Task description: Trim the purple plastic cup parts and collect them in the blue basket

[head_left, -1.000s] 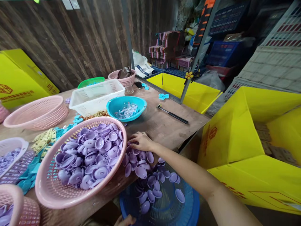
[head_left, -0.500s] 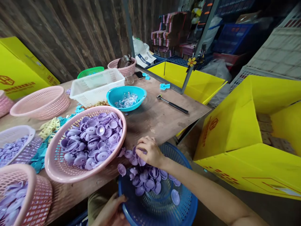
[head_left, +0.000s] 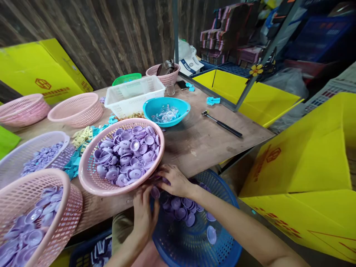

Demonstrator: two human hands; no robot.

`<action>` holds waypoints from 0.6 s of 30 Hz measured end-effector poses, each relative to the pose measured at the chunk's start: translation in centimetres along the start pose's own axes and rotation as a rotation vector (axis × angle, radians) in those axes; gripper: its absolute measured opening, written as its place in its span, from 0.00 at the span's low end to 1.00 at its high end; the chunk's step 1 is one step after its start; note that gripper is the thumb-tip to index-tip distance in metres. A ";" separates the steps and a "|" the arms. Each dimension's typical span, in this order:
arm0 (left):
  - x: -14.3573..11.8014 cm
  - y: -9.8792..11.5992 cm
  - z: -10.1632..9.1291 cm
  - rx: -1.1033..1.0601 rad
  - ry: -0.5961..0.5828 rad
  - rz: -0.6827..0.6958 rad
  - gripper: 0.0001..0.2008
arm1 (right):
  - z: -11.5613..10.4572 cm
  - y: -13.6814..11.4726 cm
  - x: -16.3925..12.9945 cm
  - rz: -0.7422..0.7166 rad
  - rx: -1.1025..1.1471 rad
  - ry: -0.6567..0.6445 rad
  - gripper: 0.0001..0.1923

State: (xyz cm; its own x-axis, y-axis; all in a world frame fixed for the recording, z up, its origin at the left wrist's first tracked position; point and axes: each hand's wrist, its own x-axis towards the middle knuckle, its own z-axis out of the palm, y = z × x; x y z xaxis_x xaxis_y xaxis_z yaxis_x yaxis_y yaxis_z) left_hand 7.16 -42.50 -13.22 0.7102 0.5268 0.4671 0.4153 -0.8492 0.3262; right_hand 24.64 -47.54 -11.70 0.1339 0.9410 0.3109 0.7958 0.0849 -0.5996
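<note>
Beneath the rim of the pink basket (head_left: 83,178) heaped with shallow purple plastic cups (head_left: 126,142), my right hand (head_left: 174,180) curls its fingers over a few purple cups at the table's edge. My left hand (head_left: 144,211) is raised beside it, fingers and thumb apart, close against one purple cup (head_left: 155,192); I cannot make out a firm grip. Below both hands, the blue basket (head_left: 236,244) stands lower than the tabletop. It holds a loose pile of purple cups (head_left: 180,213), with a single cup (head_left: 211,234) off to its right side.
More purple pieces fill a pink basket (head_left: 65,181) and a lilac basket (head_left: 65,139) on the left. Behind are a white crate (head_left: 133,100) and a turquoise bowl (head_left: 182,115) of clear parts. A hammer (head_left: 222,125) lies right, near yellow boxes (head_left: 292,159).
My left hand has let go of the blue basket's rim and risen to the table edge beside my right hand. My right hand has moved in towards the pink basket. The view has turned left.
</note>
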 end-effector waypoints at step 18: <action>0.1 4.4 3.1 -0.516 -0.197 -0.066 0.17 | -3.1 -0.2 -3.2 0.085 0.087 -0.065 0.15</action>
State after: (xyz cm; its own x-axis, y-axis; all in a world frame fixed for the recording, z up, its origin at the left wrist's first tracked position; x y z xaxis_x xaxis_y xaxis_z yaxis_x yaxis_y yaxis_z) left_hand 10.84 -46.30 -14.26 0.8053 0.5194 0.2857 0.1658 -0.6601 0.7327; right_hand 25.83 -51.60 -10.30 0.1582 0.9650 0.2094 0.7287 0.0290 -0.6842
